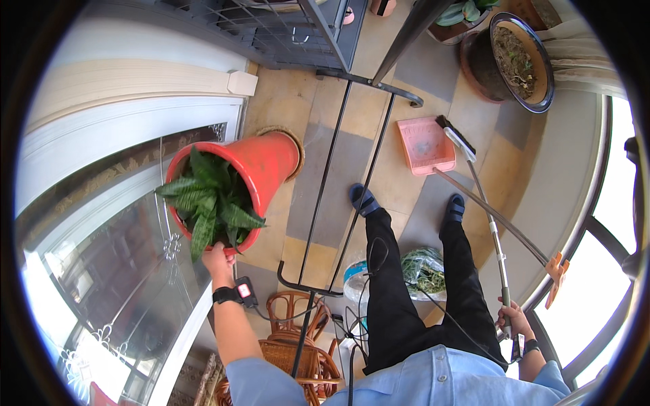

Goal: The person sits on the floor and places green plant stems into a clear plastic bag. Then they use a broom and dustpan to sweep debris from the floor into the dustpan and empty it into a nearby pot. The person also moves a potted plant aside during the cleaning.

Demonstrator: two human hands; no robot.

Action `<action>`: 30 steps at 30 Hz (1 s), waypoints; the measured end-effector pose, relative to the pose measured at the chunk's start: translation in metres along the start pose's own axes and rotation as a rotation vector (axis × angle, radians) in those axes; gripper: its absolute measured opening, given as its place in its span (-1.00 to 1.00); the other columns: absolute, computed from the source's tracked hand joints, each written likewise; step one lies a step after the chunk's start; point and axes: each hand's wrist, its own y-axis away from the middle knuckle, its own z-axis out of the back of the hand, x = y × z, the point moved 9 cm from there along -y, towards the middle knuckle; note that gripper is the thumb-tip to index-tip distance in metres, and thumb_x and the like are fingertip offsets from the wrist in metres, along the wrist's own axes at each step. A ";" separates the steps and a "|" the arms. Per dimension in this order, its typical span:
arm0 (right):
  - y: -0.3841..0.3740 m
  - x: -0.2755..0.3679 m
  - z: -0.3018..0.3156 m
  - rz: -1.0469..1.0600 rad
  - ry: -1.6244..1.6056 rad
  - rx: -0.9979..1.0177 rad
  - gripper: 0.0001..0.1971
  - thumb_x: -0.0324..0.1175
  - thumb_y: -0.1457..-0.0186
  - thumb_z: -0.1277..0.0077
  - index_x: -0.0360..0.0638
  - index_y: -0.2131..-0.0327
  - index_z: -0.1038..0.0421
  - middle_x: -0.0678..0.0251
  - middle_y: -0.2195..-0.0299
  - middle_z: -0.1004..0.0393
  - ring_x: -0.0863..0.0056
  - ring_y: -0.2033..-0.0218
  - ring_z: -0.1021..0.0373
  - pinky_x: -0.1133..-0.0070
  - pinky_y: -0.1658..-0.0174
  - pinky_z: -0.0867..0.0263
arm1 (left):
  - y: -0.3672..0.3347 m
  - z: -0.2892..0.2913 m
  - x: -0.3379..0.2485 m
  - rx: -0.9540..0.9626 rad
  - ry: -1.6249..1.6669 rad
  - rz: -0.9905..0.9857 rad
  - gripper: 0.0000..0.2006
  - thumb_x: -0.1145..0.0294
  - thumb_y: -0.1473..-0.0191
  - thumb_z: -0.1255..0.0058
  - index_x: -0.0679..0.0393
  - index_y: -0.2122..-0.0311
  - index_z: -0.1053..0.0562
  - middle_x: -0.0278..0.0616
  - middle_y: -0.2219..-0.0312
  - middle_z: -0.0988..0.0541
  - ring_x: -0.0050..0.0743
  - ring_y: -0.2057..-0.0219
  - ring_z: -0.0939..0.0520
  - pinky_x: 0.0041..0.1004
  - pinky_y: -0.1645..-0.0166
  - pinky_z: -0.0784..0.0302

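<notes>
A tall red planter [271, 162] with broad-leaved green plants [206, 196] stands at the left by the glass door. My left hand [220, 264] is closed on its near rim; the fingertips are partly hidden. My right hand [512, 318], low on the right, grips the pole of a broom [493, 230]. The broom's dark-bristled head [457, 137] rests at the right edge of a pink dustpan [426, 143] on the floor. The dustpan's long handle [497, 216] crosses the broom pole and ends in an orange grip [556, 274], apart from my hand.
A black metal rack frame [325, 183] runs between the planter and my legs. A clear bag of green cuttings [424, 271] lies between my legs. A rattan chair [294, 338] stands near left, a large dark pot [514, 61] far right, and grey shelving [284, 34] at the back.
</notes>
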 end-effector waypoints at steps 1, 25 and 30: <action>-0.001 0.002 -0.002 0.021 0.007 0.015 -0.58 -0.44 -0.03 0.01 -0.18 -0.02 -0.24 0.35 0.62 -0.34 0.53 0.71 -0.31 0.52 0.52 -0.39 | -0.006 0.000 -0.005 0.054 -0.013 -0.018 -0.89 0.43 0.07 0.03 0.22 0.46 -0.34 -0.29 0.74 -0.36 -0.52 0.79 -0.38 -0.52 0.75 -0.28; -0.003 -0.003 -0.001 0.034 0.135 0.105 -0.59 -0.47 -0.08 0.06 -0.26 -0.02 -0.15 0.30 0.50 -0.36 0.57 0.65 -0.32 0.62 0.58 -0.31 | 0.071 -0.014 0.094 0.082 0.246 0.244 -0.63 -0.03 -0.05 -0.02 0.13 0.41 -0.40 -0.30 0.65 -0.45 -0.58 0.71 -0.33 -0.53 0.60 -0.20; 0.004 0.006 0.008 0.071 0.103 0.221 -0.61 -0.44 -0.09 0.05 -0.26 0.00 -0.17 0.34 0.51 -0.30 0.61 0.64 -0.27 0.64 0.59 -0.25 | 0.162 -0.009 0.116 0.062 0.321 0.253 -0.38 -0.16 -0.08 0.07 0.11 -0.07 -0.21 -0.16 0.35 -0.50 -0.54 0.60 -0.42 -0.54 0.56 -0.32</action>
